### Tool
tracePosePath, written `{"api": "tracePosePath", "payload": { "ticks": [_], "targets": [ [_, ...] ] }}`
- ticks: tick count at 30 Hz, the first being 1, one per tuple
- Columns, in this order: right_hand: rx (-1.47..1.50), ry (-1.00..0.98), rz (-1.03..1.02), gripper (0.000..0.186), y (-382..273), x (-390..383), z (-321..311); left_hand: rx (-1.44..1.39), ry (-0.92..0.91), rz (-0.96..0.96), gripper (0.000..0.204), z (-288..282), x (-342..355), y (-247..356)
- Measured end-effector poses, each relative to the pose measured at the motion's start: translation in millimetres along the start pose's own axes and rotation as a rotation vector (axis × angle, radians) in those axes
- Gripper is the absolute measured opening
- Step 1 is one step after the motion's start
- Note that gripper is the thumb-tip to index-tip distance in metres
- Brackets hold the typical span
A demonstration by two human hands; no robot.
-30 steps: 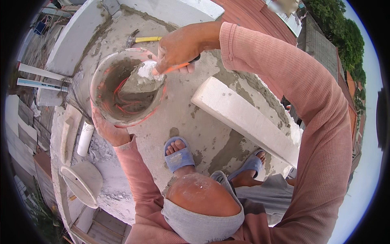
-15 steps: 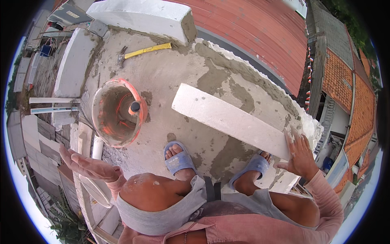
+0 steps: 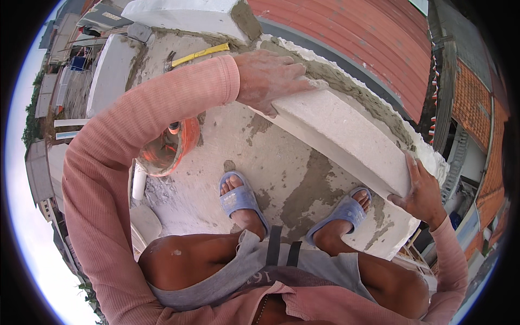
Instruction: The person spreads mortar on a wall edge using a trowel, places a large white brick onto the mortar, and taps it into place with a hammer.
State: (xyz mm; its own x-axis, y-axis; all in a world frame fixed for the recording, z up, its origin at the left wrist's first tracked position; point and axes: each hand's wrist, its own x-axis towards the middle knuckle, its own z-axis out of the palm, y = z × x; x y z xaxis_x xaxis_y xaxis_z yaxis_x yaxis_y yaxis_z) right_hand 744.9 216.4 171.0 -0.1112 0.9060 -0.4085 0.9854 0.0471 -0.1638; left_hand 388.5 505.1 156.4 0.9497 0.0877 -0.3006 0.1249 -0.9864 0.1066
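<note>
A long white lightweight concrete block point(image 3: 352, 135) is held between my hands, close beside the mortar-covered ledge. My left hand point(image 3: 273, 81) reaches across and grips its far left end, with the thumb at the near side. My right hand point(image 3: 423, 189) clasps the other end, fingers over the end face and thumb on the near side. Grey mortar point(image 3: 309, 67) is spread along the ledge behind the block. Whether the block's lower edge touches the mortar is hidden.
An orange mortar bucket point(image 3: 187, 143), partly covered by my left arm, stands at the left. Beyond it lies a yellow-handled hammer point(image 3: 200, 55). Laid white blocks point(image 3: 184, 13) border the far side. Past the ledge is a red metal roof point(image 3: 346, 40). My sandalled feet stand on the slab.
My left hand has swung from the left over to the block's far end and taken hold of it. The block has shifted toward the mortared ledge and tilted, with my right hand still on it.
</note>
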Motion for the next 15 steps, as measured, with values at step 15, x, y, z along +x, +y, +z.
{"api": "tracePosePath", "payload": {
  "ticks": [15],
  "targets": [
    [-0.033, 0.270, -0.045, 0.115, 78.9, 86.2, -51.0, -0.090, 0.026, 0.068, 0.116, -65.0, 76.8, -107.9]
  ]
}}
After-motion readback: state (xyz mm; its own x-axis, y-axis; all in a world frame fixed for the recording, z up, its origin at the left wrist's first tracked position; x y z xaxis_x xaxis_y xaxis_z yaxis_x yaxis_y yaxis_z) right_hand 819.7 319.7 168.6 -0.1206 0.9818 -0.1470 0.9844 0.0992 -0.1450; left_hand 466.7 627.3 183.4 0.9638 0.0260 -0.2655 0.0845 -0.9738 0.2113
